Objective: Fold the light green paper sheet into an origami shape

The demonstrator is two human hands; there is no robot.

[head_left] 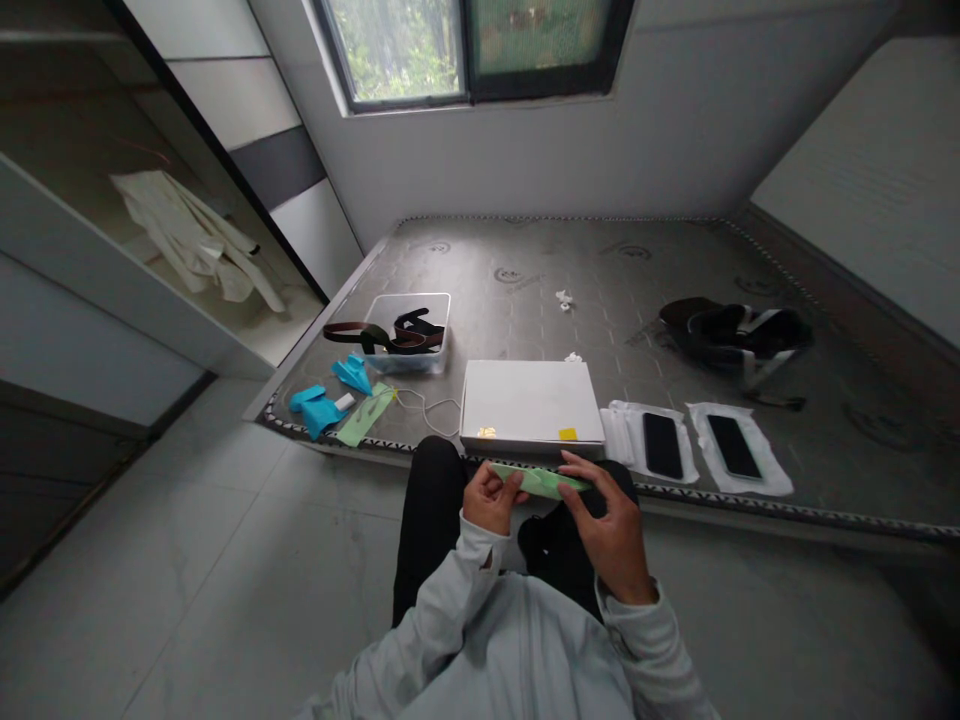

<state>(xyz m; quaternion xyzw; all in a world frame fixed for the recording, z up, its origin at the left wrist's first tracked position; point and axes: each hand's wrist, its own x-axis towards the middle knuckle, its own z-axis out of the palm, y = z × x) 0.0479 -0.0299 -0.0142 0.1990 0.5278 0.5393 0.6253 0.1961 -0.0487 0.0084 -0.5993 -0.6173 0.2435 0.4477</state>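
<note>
Over my lap, a narrow light-green strip stretches between my two hands; it looks like thin film or paper, but I cannot tell which. My left hand pinches its left end between thumb and curled fingers. At the right end, my right hand grips it between thumb and fingers. Just beyond the hands lies a white flat box with a yellow sticker near its front edge. Right of the box, a dark phone and another phone rest on white wrapping sheets.
On the mattress stands a clear plastic bin with belts in it. Left of the box are crumpled blue pieces, a green sheet and a white cable. A black bag lies far right.
</note>
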